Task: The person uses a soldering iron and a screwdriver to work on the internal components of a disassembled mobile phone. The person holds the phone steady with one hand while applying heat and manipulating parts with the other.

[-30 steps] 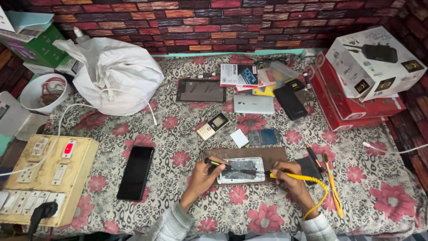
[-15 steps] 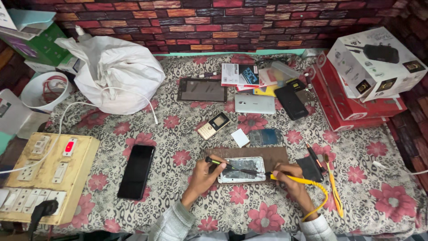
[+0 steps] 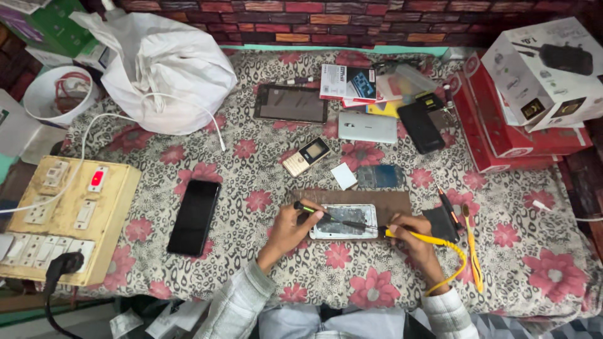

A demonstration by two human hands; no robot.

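Lying face-up on a brown mat (image 3: 392, 202), the opened white phone (image 3: 344, 221) sits between both hands for access. Left hand (image 3: 290, 227) grips a thin screwdriver (image 3: 330, 217), angled across the phone. Right hand (image 3: 411, 233) clasps a yellow-handled tool (image 3: 414, 236), its tip at the phone's right edge.

Soft, even light and a mostly sharp picture.
I see the cloth (image 3: 264, 157) well lit from above, with only faint shadows. The white bag (image 3: 166, 69) looks very bright. The corners go dark, and the boxes (image 3: 534, 81) bend at the edge.
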